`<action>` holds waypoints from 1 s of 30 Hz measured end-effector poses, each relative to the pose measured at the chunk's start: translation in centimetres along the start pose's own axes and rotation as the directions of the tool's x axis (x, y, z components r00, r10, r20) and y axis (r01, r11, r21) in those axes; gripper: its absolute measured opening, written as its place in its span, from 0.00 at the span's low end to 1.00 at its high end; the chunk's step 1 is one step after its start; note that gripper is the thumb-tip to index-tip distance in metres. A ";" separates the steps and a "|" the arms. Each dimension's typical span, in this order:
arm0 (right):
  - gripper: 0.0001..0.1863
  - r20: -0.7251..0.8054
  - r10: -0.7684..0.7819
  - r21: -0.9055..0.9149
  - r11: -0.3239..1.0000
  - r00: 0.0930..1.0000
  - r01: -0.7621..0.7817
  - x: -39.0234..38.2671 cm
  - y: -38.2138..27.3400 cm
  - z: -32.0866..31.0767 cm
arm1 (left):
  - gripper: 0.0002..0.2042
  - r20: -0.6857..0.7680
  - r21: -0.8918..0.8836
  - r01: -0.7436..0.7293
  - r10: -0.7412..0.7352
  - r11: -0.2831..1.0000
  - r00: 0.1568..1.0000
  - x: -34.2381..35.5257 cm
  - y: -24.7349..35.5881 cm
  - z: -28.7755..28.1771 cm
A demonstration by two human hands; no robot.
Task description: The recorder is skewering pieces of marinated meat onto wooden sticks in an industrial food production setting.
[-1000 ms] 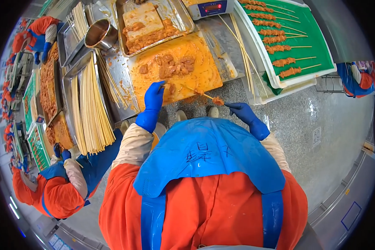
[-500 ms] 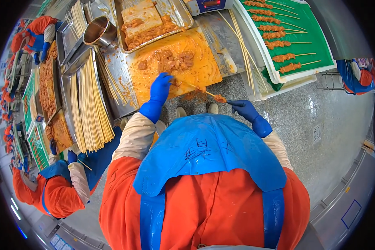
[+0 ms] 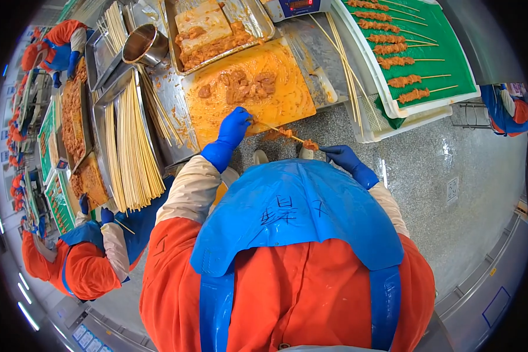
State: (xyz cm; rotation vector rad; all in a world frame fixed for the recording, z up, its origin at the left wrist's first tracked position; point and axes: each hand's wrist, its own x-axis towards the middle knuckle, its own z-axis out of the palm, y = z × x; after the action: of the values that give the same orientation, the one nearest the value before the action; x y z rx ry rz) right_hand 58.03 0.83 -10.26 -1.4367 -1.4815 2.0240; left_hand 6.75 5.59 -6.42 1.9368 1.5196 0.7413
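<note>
Gloved in blue, my left hand (image 3: 234,126) has its fingers closed at the left end of a thin wooden skewer (image 3: 270,125), over the near edge of the orange-stained cutting board (image 3: 293,64). Two lumps of marinated meat (image 3: 310,145) sit apart along the stick. At its other end, my darker-gloved right hand (image 3: 343,157) pinches the skewer beside the outer lump; the fingertips partly hide that end. A pile of raw meat pieces (image 3: 240,85) lies on the board beyond my left hand.
Behind the board stands a metal tray (image 3: 267,26) of meat. Bare skewers (image 3: 129,152) fill a tray at left, near a metal pot (image 3: 145,46). Finished meat skewers (image 3: 396,61) lie on a green-lined white tray (image 3: 466,97) at right. A co-worker (image 3: 91,264) stands close at left.
Both hands and the skewer between them have come slightly nearer to my body. My grip looks the same, and the whole view has shifted a little.
</note>
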 end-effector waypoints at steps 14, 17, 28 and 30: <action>0.22 0.073 -0.062 -0.255 0.964 0.995 0.078 1.9 -5.0 0.3 | 0.10 0.115 0.096 -0.061 0.050 0.993 0.992 -0.5 -0.9 -0.2; 0.22 0.059 -0.045 -0.159 0.986 0.997 0.053 2.1 -5.1 1.2 | 0.10 0.098 0.092 -0.051 0.042 0.994 0.994 -0.7 -0.8 -0.4; 0.22 0.004 -0.043 -0.102 0.994 0.999 0.043 0.3 -8.1 2.5 | 0.15 -0.037 0.218 0.049 -0.042 0.975 0.998 -0.4 -1.7 -2.2; 0.22 0.013 -0.039 -0.100 0.994 0.999 0.040 0.5 -8.6 2.6 | 0.17 -0.151 0.170 0.072 -0.046 0.983 0.988 -0.7 -0.5 -2.2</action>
State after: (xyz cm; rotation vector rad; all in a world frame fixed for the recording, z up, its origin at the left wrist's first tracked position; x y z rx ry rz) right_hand 52.81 3.52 -3.44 -1.4236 -1.6241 1.9638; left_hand 4.65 5.19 -5.33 1.9904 1.7759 0.7608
